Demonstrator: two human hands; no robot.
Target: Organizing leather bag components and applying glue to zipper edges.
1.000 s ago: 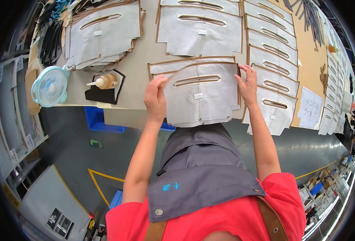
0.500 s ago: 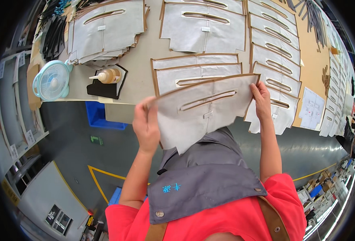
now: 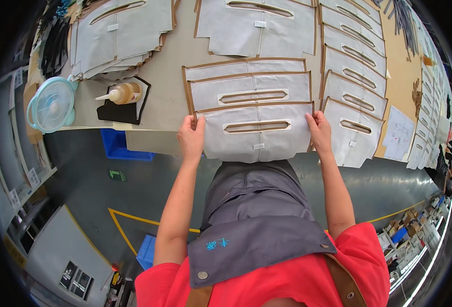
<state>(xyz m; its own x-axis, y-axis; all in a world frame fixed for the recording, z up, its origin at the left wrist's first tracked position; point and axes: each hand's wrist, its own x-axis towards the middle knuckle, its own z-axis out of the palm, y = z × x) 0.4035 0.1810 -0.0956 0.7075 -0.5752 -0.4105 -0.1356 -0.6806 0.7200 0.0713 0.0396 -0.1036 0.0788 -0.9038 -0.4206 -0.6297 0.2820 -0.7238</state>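
Note:
Between my hands is a pale grey fabric panel (image 3: pixel 283 141) with a brown-bound top edge, a long slot and a small white tag. It lies flat at the table's near edge, its lower part hanging over toward my apron. My left hand (image 3: pixel 190 137) pinches its upper left corner, and my right hand (image 3: pixel 319 131) pinches the upper right corner. Just beyond it lies a like panel (image 3: pixel 201 93), partly covered by the held one, with another panel (image 3: pixel 277 66) farther back showing mostly its top strip.
On the right, a column of overlapping panels (image 3: pixel 356 147) runs away from me beside a paper drawing (image 3: pixel 398 134). At left stand a light blue fan (image 3: pixel 52 106) and a glue bottle (image 3: pixel 126 93) on a black piece (image 3: pixel 114 112). A panel stack (image 3: pixel 90 48) lies behind them.
The panel was raised and tilted in both hands; now it lies lower and level, overlapping the panels behind. My right hand came down, and both hands still grip its corners.

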